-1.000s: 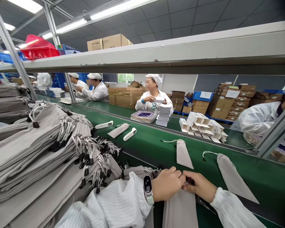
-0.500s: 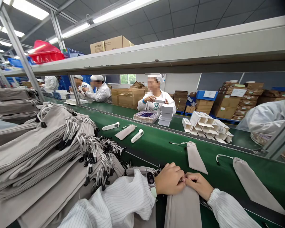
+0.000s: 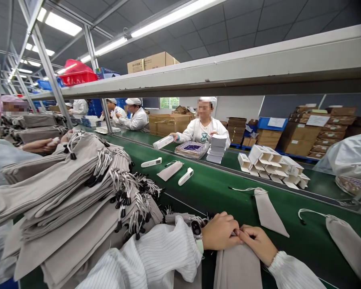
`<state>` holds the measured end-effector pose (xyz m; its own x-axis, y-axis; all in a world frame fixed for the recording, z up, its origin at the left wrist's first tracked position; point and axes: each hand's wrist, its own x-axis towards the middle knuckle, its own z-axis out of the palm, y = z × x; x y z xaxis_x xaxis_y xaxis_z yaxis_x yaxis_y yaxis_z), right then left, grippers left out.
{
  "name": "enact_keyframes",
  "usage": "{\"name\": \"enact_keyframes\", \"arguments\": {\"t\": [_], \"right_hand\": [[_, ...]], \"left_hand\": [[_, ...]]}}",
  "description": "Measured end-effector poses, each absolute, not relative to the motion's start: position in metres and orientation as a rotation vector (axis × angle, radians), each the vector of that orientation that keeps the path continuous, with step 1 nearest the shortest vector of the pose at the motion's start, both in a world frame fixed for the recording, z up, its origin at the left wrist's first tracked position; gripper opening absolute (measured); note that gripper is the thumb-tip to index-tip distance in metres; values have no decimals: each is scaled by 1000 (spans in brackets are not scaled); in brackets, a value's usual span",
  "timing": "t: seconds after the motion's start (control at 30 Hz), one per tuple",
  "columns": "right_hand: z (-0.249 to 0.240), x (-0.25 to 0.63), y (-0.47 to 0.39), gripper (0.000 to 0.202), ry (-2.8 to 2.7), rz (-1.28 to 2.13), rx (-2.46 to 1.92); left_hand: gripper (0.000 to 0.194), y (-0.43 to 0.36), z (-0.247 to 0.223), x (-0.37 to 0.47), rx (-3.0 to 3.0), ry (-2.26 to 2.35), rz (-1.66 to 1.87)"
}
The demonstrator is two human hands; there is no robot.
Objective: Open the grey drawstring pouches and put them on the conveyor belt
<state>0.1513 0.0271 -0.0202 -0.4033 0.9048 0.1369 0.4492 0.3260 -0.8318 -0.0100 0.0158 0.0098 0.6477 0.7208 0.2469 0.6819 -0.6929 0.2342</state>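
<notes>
My left hand (image 3: 221, 233), with a watch at the wrist, is closed on the top edge of a grey drawstring pouch (image 3: 238, 269). Beside it, my right hand (image 3: 258, 243) pinches the same edge, the two sets of fingertips nearly meeting. The pouch hangs down toward me and seems to lie on others like it; its drawstring end is hidden by my fingers. To my left rises a large pile of grey pouches (image 3: 63, 192), their white cords (image 3: 132, 204) with black ends bunched toward the belt.
On the green belt (image 3: 210, 188) lie two white handheld devices (image 3: 151, 162) and several single pouches (image 3: 267, 212). Across it a co-worker (image 3: 205, 126) holds a white box (image 3: 163, 142), near a basket (image 3: 191, 149) and open white boxes (image 3: 273, 164). A shelf (image 3: 228, 70) spans overhead.
My view has turned left, so the scene sits farther right. The co-worker opposite has moved a white box out to the side. Another person's hand shows at the left. My hands keep their grip.
</notes>
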Motion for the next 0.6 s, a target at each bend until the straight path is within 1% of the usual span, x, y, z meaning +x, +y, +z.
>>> {"name": "enact_keyframes", "arguments": {"t": [0.37,0.6], "right_hand": [[-22,152,28,43,-1981,993,-1175],[-21,151,28,44,-2005,950,-1153]], "left_hand": [[25,16,10,-11,2721,1170,499],[20,16,9,-10,2717,1167,535]]}}
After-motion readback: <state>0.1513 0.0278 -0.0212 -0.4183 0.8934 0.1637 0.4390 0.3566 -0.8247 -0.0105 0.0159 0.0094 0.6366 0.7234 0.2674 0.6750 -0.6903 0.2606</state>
